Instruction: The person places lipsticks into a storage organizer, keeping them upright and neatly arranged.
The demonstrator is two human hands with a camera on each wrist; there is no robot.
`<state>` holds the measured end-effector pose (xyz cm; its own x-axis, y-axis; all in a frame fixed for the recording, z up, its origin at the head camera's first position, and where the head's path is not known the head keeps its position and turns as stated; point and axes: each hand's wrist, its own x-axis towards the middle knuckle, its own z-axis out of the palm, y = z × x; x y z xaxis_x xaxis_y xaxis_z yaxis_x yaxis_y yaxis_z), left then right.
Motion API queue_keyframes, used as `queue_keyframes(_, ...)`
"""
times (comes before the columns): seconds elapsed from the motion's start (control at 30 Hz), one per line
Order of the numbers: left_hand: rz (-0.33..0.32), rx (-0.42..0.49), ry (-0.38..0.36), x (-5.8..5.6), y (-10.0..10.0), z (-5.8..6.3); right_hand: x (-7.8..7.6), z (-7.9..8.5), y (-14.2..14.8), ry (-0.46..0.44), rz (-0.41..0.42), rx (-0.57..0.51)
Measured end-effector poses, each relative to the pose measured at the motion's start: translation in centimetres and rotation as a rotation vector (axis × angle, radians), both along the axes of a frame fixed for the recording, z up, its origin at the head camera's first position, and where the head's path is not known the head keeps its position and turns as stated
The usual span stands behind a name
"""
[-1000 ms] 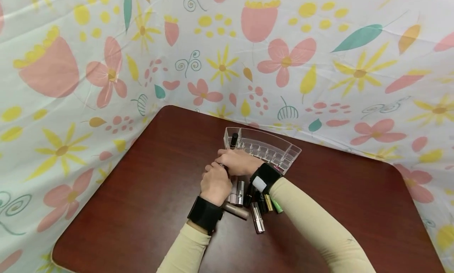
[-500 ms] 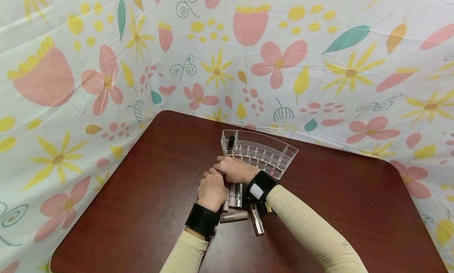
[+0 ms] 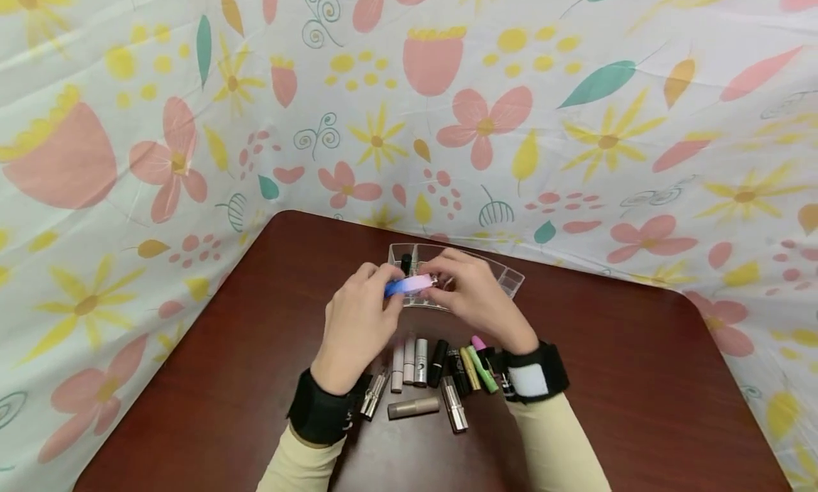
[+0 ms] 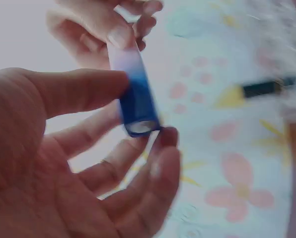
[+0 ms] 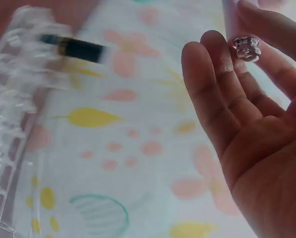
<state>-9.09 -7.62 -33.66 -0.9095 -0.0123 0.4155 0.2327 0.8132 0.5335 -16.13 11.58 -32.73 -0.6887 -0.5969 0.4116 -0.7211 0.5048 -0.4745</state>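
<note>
Both hands hold a blue-to-pink lipstick tube (image 3: 404, 285) in front of the clear organizer (image 3: 513, 277). My left hand (image 3: 355, 323) pinches its blue end. At the pale pink end, the thumb and fingers of my right hand (image 3: 476, 297) grip it. The left wrist view has the tube's blue part (image 4: 139, 101) under the left thumb, with a round silvery base. A shiny faceted ornament (image 5: 247, 48) sticks out of the pink end in the right wrist view. One black lipstick (image 3: 405, 263) stands in the organizer's left compartment. The right hand covers much of the organizer.
Several lipsticks lie in a row on the brown table (image 3: 211, 378), among them a silver tube (image 3: 421, 363) and a green tube (image 3: 483, 368). Closer in lie a taupe tube (image 3: 413, 407) and a silver lipstick (image 3: 454, 405). A floral curtain (image 3: 358, 108) stands behind.
The hands, earlier close together low over the lipsticks, have risen and parted, and the blue-to-pink tube now shows between them. The row of lipsticks has come into sight. The head view has shifted.
</note>
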Motion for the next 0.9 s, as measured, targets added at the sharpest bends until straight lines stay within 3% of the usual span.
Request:
queue_keyframes(0.1,-0.166,0.108,0.057,0.5,0.0,1.5,2.5,1.0,2.0,-0.019,-0.074,-0.147)
queue_keyframes(0.23,-0.411,0.267,0.107,1.1,0.5,2.6,5.8,2.0,4.1,-0.039,-0.128,-0.301)
queue_keyframes(0.37,-0.561,0.405,0.109,1.1,1.3,3.1,8.2,2.5,5.4,-0.060,-0.171,-0.414)
queue_keyframes(0.47,-0.587,0.436,0.090,0.9,1.6,3.0,9.1,2.3,5.8,-0.069,-0.208,-0.443)
queue_keyframes(0.63,-0.614,0.402,0.080,0.3,1.8,2.4,9.2,1.6,6.0,-0.090,-0.246,-0.448)
queue_keyframes(0.9,-0.624,0.335,0.236,-0.5,1.6,1.6,9.0,1.2,5.7,-0.095,-0.209,-0.499)
